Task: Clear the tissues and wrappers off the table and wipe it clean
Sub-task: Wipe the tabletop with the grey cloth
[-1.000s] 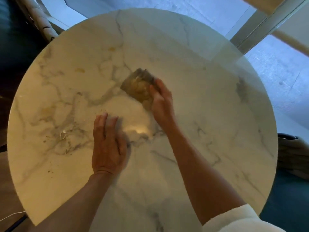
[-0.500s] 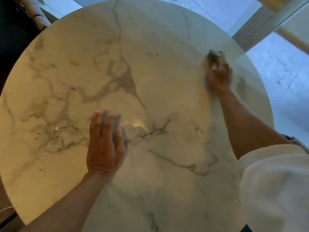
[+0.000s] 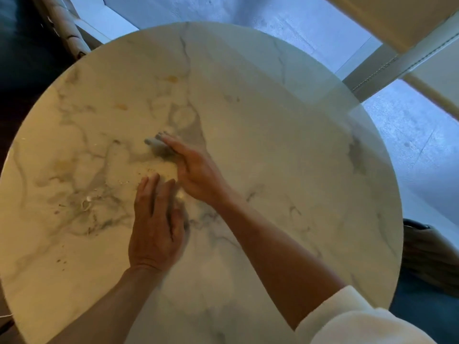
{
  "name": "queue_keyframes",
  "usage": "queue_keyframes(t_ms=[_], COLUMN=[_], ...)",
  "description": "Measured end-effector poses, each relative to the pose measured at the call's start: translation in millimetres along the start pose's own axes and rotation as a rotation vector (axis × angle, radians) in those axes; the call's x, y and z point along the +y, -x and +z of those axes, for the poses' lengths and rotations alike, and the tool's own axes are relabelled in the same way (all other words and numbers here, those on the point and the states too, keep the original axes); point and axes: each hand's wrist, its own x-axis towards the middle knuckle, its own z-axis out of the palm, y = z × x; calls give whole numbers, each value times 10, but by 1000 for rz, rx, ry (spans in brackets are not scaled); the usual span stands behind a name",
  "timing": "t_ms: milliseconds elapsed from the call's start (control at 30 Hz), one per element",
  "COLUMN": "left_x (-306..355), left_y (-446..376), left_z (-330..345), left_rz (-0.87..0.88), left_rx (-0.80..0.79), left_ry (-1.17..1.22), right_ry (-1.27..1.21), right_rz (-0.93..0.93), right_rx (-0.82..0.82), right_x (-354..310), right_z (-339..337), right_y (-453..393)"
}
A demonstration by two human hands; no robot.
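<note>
Round marble table (image 3: 285,157): no tissues or wrappers; crumbs (image 3: 87,207) remaining at left. Right hand (image 3: 196,167) flat, pressing cloth (image 3: 156,145); left hand (image 3: 156,227) flat, holding nothing.

The round table (image 3: 285,150) is white marble w/ grey veins; the veins are darkest near its middle and toward the left edge. Left part looks warm yellow, far-right part cool bluish-white. Some small ochre stains (image 3: 171,79) sit toward the far edge, and tiny brown crumbs (image 3: 60,260) are scattered near the left edge. The cloth (image 3: 159,146) under the right hand (image 3: 196,170) is grey, blurred. The sleeve (image 3: 357,321) at the near-right edge is white. Floor (image 3: 409,135) beyond the table is pale blue, speckled.
</note>
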Motion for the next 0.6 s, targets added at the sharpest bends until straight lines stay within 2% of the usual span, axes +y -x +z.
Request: queue_keyframes(t_ms=[67, 133, 233, 333, 367, 433, 533, 600], left_x=[25, 74, 129, 101, 92, 76, 63, 66], left_y=[-20, -113, -494, -745, -758, -750, -765, -777], left_z=[-18, -32, 49, 156, 184, 214, 237, 255], left_rz=[-20, 12, 180, 202, 212, 226, 216, 203], left_rx=[7, 14, -31, -63, -77, -85, -73, -73], left_ry=[17, 29, 17, -62, -91, -123, -152, -173], right_ry=[-255, -313, -164, 121, 183, 218, 364, 416], right_rz=[164, 251, 371, 481, 524, 633, 789, 797], right_rx=[237, 541, 950, 1224, 1264, 1232, 1004, 876], right_x=[81, 245, 533, 935, 1070, 1300, 1429, 1365], right_z=[-248, -647, -1361, -2099, -2287, -2520, -2538, -2422], right_y=[-81, -146, -145, 13, 65, 131, 13, -248])
